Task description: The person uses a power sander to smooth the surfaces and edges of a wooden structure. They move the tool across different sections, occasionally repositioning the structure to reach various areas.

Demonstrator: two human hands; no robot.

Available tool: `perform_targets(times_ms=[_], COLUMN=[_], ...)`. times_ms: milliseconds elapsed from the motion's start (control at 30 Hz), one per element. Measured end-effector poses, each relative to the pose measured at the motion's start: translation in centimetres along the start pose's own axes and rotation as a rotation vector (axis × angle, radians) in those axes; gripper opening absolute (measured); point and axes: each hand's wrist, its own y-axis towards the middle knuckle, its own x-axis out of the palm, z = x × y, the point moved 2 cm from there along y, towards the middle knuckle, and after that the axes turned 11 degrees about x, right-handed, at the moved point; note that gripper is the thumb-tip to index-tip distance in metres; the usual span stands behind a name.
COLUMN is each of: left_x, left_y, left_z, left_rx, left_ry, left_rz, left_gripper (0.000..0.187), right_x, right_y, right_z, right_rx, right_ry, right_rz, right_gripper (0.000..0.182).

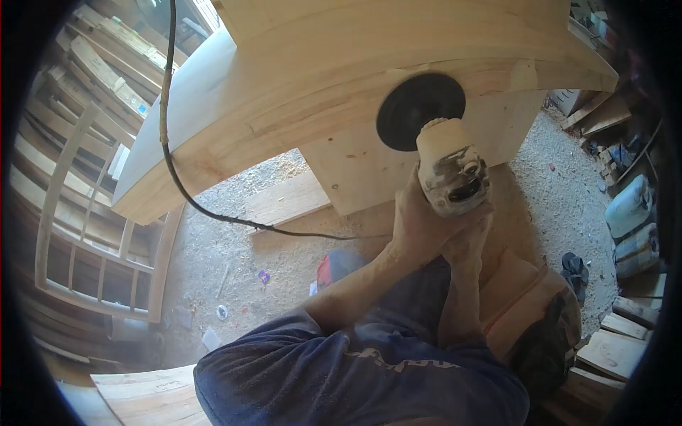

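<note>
Workpiece [298, 92] ahead, frame [51, 213] near left planks [106, 71], containers [629, 206] right

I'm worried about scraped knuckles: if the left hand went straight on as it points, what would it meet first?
The left hand, on the power tool, would probably meet the pale panel below the curved wooden edge, though depth is unclear.

Floor [238, 273] strewn with pale chips, flat wooden board [293, 201] left of the left hand [414, 213], small colourful wrapper [264, 276] and round white piece [222, 312] farther left of that hand, nearer the person
</note>
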Motion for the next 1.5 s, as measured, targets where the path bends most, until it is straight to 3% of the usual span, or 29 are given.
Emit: perform_targets(times_ms=[133, 267, 333, 367, 433, 467, 500, 533, 567, 633, 667, 733, 967, 1033, 1100, 1233, 1300, 1433, 1500], left_x=[2.5, 4.5, 4.0, 3.4, 1.3, -0.2, -1.9, -3.6, -5.6, -9.4, -9.0, -8.6, -3.7, -1.8, -0.5, 1.8, 3.1, 5.2, 5.3], left_y=[1.5, 3.0, 2.3, 2.2, 1.2, 0.5, -0.1, -1.1, -2.3, -4.3, -4.0, -3.3, 0.4, 1.5, 2.3, 3.6, 4.2, 5.2, 4.9], left_z=[-0.5, -0.8, -0.4, -0.3, -0.8, -0.4, 0.9, -0.4, -2.9, -6.2, -5.2, -2.4, 1.4, 1.1, 1.1, 1.5, 1.5, 1.8, 1.9], left_rx=[0.046, 0.098, 0.080, 0.065, 0.129, 0.134, 0.139, 0.316, 0.490, 0.651, 0.650, 0.298, 0.346, 0.119, 0.141, 0.084, 0.097, 0.125, 0.101], left_ry=[-0.020, 0.143, 0.141, 0.143, 0.141, 0.149, 0.159, 0.273, 0.386, 0.809, 0.814, -0.400, -0.045, 0.002, 0.017, 0.056, 0.073, 0.071, 0.076], left_rz=[-0.009, -0.094, -0.070, -0.043, 0.002, 0.013, 0.023, 0.075, 0.127, 0.063, 0.065, 0.314, 0.085, -0.034, -0.054, -0.110, -0.127, -0.178, -0.157], left_gripper=[0.087, 0.090, 0.083, 0.076, 0.064, 0.059, 0.054, 0.061, 0.068, 0.068, 0.068, 0.065, 0.064, 0.066, 0.067, 0.071, 0.072, 0.072, 0.072], right_x=[-1.9, -2.6, -2.7, -2.4, -0.3, -0.1, 0.0, 0.1, 0.3, 0.9, 1.2, 1.6, -0.5, -1.2, -1.8, -4.1, -4.6, -5.4, -5.3], right_y=[1.0, 1.6, 1.8, 1.7, 1.6, 1.5, 1.5, 1.5, 1.6, 1.8, 1.8, 1.8, 1.7, 2.0, 2.5, 2.4, 1.9, 2.2, 2.7], right_z=[2.1, 3.9, 4.1, 3.7, 2.8, 1.8, -1.1, -3.8, -5.8, -8.0, -8.6, -8.6, -2.9, -1.7, -1.1, 0.6, 1.5, 0.1, 0.5], right_rx=[-0.219, -0.224, 0.083, 0.080, 0.291, 0.292, 0.071, -0.155, -0.155, -0.159, -0.167, -0.178, -0.141, -0.076, -0.055, -0.173, 0.216, 0.127, -0.013], right_ry=[-0.234, -0.283, -0.198, -0.196, 0.108, 0.111, -0.008, -0.128, -0.091, -0.050, -0.095, -0.135, -0.022, 0.004, 0.263, 0.056, 0.253, 0.255, 0.280], right_rz=[0.127, 0.269, 0.119, 0.129, -0.031, -0.026, -0.168, -0.306, -0.405, -0.505, -0.573, -0.644, -0.362, -0.317, -0.235, -0.180, -0.177, -0.004, 0.098], right_gripper=[0.069, 0.060, 0.060, 0.060, 0.070, 0.070, 0.077, 0.085, 0.090, 0.095, 0.096, 0.096, 0.099, 0.100, 0.087, 0.071, 0.056, 0.049, 0.047])
